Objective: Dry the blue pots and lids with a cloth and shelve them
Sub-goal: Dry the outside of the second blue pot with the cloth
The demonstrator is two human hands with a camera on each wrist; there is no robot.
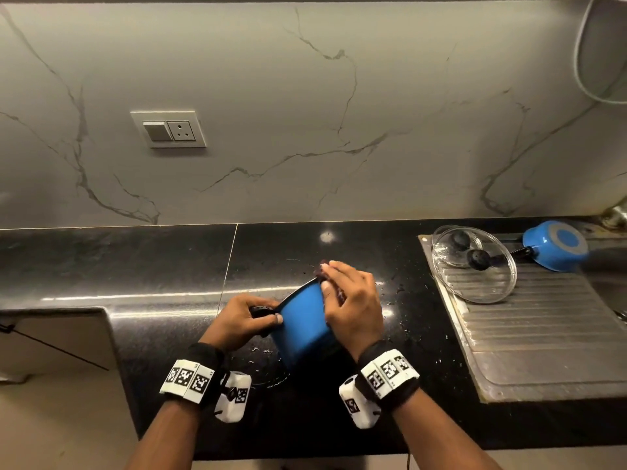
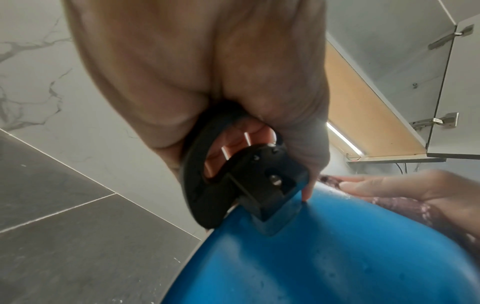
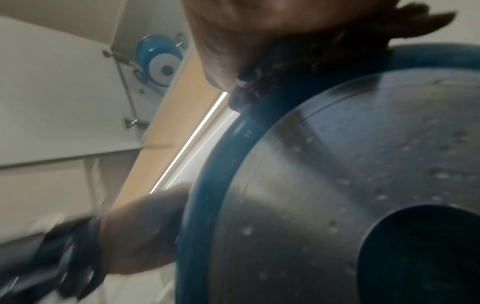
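Blue enamel-coated metal pot (image 1: 302, 320), held tilted on its side above the black granite countertop (image 1: 135, 266), is the thing in hand: its mouth faces away from the person and its steel base toward them. The left hand (image 1: 242, 320) has its fingers curled through the pot's black plastic loop handle (image 2: 207, 174), thumb against the blue wall beside the handle bracket. The right hand (image 1: 353, 307) presses a dark maroon cloth (image 1: 334, 290) against the pot's far rim, fingers folded over the cloth and gripping it. I judge the pot rigid and moderately heavy, its glossy wall slick where droplets show in the left wrist view, so the loop handle is the sure place to hold; the cloth, soft and pliant, gives the other hand friction on the wet wall. Droplets also dot the steel base in the right wrist view, so that face probably needs wiping too. On the ribbed steel draining board (image 1: 543, 334) to the right lie two clear glass lids with black knobs (image 1: 475, 266), overlapping, wet and breakable, best lifted by the knob, and a smaller blue saucepan (image 1: 556, 245) upside down just beside them. An overhead cabinet (image 2: 441, 92) stands open above.
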